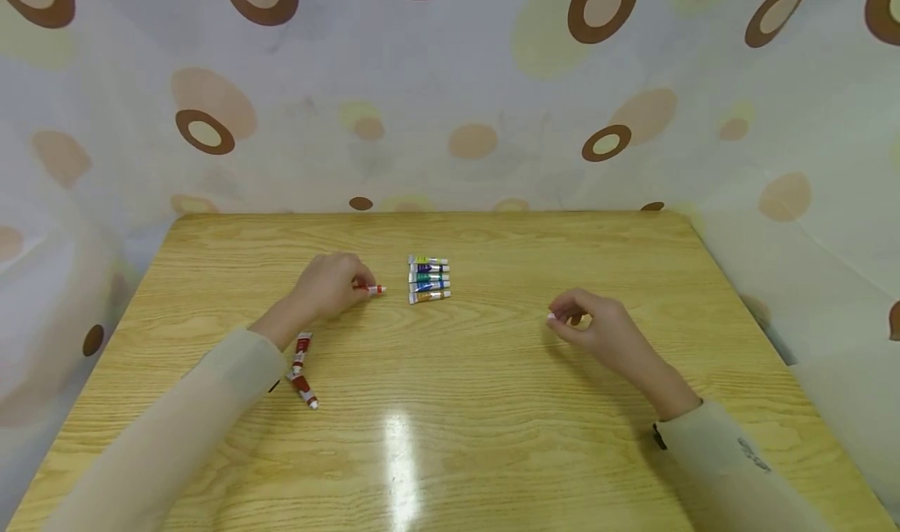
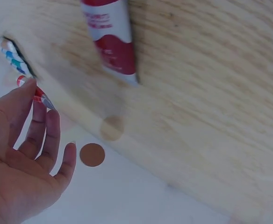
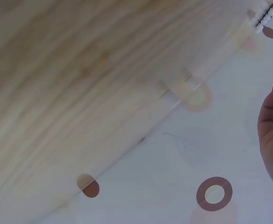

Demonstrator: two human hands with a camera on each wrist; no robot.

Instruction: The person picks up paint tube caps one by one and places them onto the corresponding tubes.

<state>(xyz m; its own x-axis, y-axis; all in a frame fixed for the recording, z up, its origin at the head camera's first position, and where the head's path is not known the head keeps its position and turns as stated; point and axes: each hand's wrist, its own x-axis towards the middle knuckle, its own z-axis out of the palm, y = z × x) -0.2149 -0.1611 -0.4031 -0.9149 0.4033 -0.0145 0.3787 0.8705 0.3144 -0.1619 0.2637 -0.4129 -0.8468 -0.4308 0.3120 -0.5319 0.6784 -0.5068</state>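
Observation:
My left hand (image 1: 330, 286) pinches a small red paint tube (image 1: 376, 289) between thumb and fingers, its white cap pointing right. Just right of it, several paint tubes (image 1: 429, 278) lie side by side in a column, caps to the right: yellow, purple, green, blue and ochre. Under the left forearm are two dark red paint tubes (image 1: 302, 352), end to end at an angle. In the left wrist view, one dark red tube (image 2: 113, 37) shows large and close. My right hand (image 1: 594, 325) hovers over the table's right part, fingers loosely bent, with a pale spot at the thumb tip.
The wood-grained table (image 1: 485, 423) reaches back to a white curtain (image 1: 436, 71) printed with brown and yellow circles. More of this cloth hangs along both sides. A bright light reflection falls on the table's front middle.

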